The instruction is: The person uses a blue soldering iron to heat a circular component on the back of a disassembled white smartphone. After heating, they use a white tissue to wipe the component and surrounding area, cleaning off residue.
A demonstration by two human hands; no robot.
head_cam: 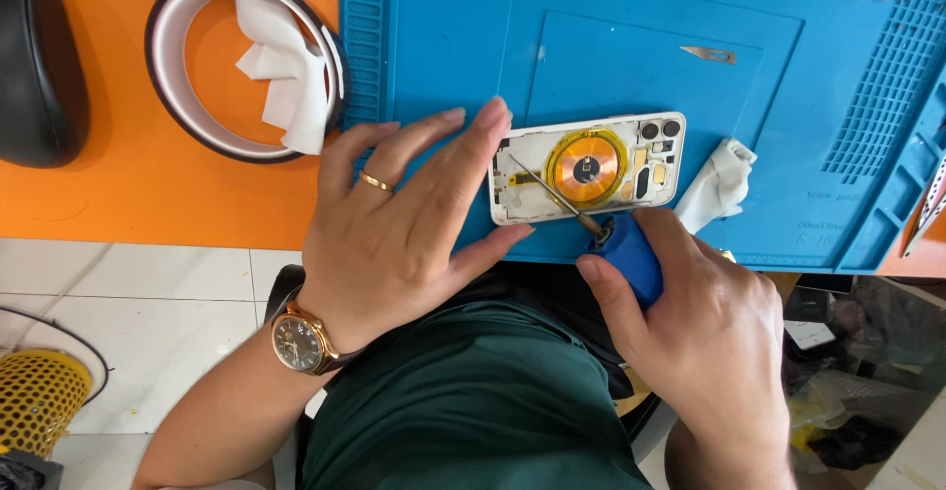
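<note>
- Nearest the camera, a dark green garment [473, 401] is filling the lower middle, with a white tiled floor [148, 293] and a yellow mesh basket [34, 401] lying to the left.
- The left hand [394, 234], wearing a brown-strapped wristwatch [301, 342] and a gold ring [375, 182], is lying flat with its fingers [473, 140] spread wide — the fingertips and thumb are pressing against the left end of the phone back housing [586, 167].
- The right hand [705, 322] is gripping the blue handle of a screwdriver [628, 253], its fingers wrapped tight around it; the thin metal shaft is slanting up and left across the housing.
- The housing is lying inside-up near the front edge of the blue work mat [443, 36], showing a round copper coil [586, 167] in its middle and camera openings at its right end.
- A crumpled white cloth [719, 182] is lying just right of the housing, on the mat.
- Farther back on the mat, a small metal blade [708, 53] is lying by itself.
- To the far left, on the orange counter [118, 194], a large tape roll [172, 66] is ringing some white paper scraps [291, 71], with a black rounded object [34, 56] sitting beside it at the edge.
</note>
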